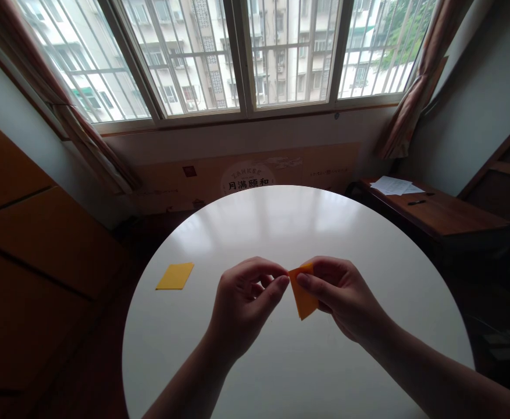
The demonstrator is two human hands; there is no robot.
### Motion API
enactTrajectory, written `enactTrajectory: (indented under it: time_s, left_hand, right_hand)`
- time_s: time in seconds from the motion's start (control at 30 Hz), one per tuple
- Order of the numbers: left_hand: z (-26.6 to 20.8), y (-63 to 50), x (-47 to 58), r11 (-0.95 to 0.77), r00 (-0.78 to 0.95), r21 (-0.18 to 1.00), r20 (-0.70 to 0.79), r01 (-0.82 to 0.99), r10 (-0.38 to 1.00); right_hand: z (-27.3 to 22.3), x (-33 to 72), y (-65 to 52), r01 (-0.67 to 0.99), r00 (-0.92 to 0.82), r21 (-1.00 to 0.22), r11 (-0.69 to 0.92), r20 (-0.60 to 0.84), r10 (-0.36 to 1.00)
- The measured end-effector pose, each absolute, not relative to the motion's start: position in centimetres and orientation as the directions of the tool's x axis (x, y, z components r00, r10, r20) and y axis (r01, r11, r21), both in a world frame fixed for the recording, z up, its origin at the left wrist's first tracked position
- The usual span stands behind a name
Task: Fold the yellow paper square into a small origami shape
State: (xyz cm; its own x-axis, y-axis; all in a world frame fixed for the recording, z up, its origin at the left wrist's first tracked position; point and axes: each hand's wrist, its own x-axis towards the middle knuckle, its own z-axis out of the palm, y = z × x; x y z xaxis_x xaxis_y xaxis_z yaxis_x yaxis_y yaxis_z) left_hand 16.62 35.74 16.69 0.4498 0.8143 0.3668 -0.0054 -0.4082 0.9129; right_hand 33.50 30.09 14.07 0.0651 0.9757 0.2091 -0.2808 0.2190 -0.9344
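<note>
A small piece of folded orange paper [305, 299] is held up over the white round table [272, 372]. My right hand [350, 299] grips it from the right, thumb on the near face and fingers behind. At its upper left corner, the thumb and forefinger of my left hand [241, 305] are pinched together. The left fingertips touch that corner; the other left fingers are curled. Off to the left on the table lies a flat yellow-orange square of paper [175, 276], perhaps a small stack.
Beyond the table's far edge are a wall with a printed banner [316, 169] and a barred window [289, 58]. A brown wooden side table [459, 212] at the right bears white sheets [394, 185] and a dark pen [416, 202]. Wooden cabinet fronts [28, 279] stand at the left.
</note>
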Motion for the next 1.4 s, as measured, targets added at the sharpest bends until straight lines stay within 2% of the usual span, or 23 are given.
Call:
enactTrajectory:
  time_s: [0.1,0.3,0.57,1.1,1.4]
  left_hand:
    - [16.7,36.0,16.5,-0.485,0.446,0.874,0.436,-0.005,0.781]
    - [17.0,36.7,15.7,-0.688,0.433,0.724,0.605,0.051,0.668]
    - [17.1,37.1,15.1,-0.834,0.535,0.55,0.693,0.04,0.483]
    - [17.0,37.2,15.2,-0.862,0.582,0.506,0.689,0.043,0.433]
    - [16.8,37.5,15.3,-0.903,0.565,0.426,0.757,-0.045,0.329]
  right_hand:
    - [14.1,33.5,30.1,-0.281,0.043,-0.937,0.206,0.203,0.978]
    - [14.1,33.5,30.2,-0.266,0.038,-0.947,0.179,0.176,0.984]
    - [14.1,33.7,30.1,-0.248,-0.011,-0.959,0.136,0.144,0.99]
    - [13.8,33.9,30.4,-0.27,-0.035,-0.948,0.165,0.181,0.983]
    - [13.8,33.8,30.6,-0.268,-0.023,-0.951,0.156,0.168,0.986]
